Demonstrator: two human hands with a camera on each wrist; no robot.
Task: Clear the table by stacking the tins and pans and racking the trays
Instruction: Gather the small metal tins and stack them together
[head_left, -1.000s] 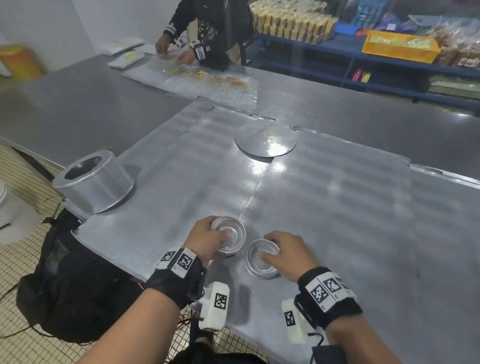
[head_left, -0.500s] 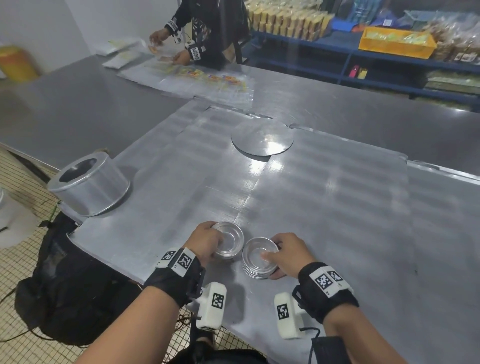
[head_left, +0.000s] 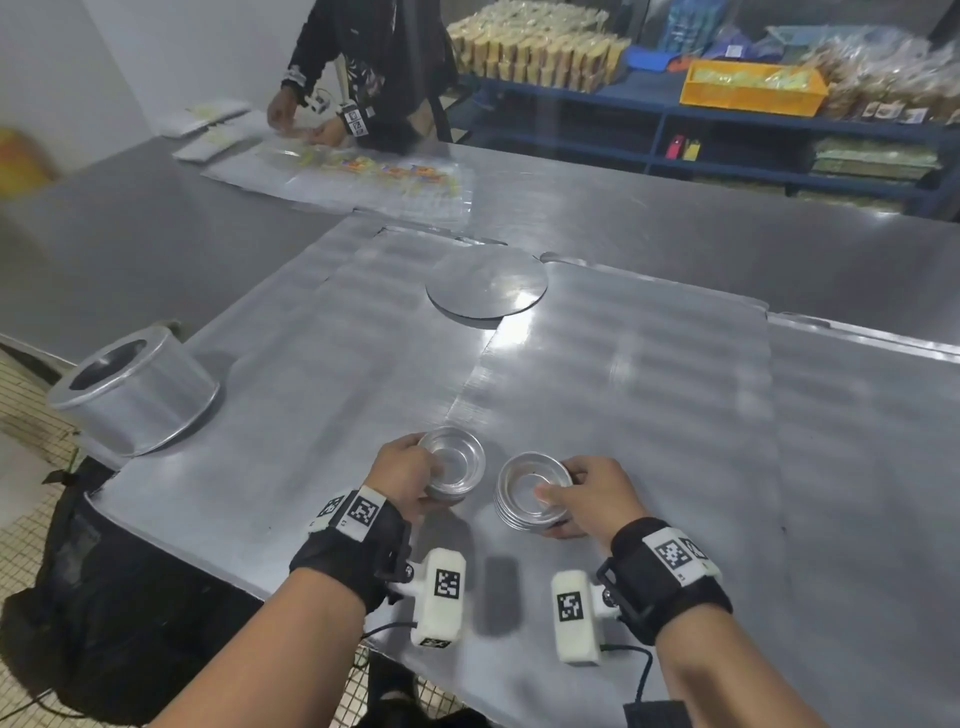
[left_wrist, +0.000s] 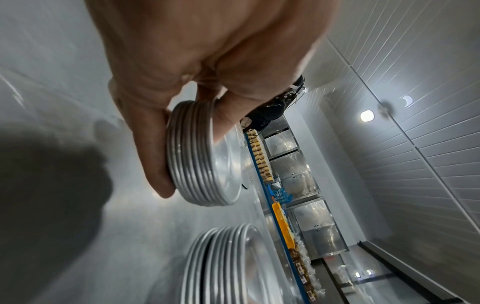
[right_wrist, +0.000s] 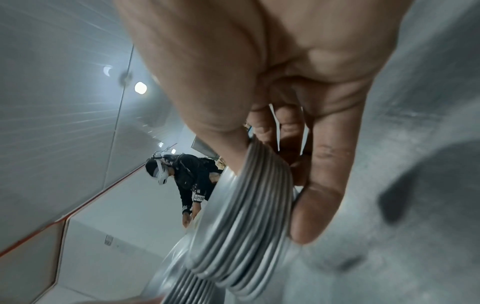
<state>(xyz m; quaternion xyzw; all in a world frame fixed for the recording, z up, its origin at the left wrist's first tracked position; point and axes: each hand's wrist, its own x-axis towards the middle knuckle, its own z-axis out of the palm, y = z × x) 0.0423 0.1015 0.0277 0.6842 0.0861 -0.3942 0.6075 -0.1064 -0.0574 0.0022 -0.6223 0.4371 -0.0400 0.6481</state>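
Observation:
Two stacks of several small round metal tins sit side by side near the table's front edge. My left hand (head_left: 410, 475) grips the left tin stack (head_left: 457, 460), thumb inside the top tin; the left wrist view shows the same left stack (left_wrist: 197, 156) pinched at its rims. My right hand (head_left: 582, 501) grips the right tin stack (head_left: 524, 493), tilted toward the left one, thumb over the rim. In the right wrist view the right stack (right_wrist: 249, 205) lies between thumb and fingers.
A tall round cake pan (head_left: 130, 395) stands at the table's left edge. A flat round metal disc (head_left: 485, 286) lies at mid-table. Another person (head_left: 363, 67) works at the far table end over plastic sheets. Blue shelves (head_left: 727, 119) hold packaged goods behind.
Both stacks have lifted slightly and the right stack now tilts toward the left one. The gap between the stacks has widened a little.

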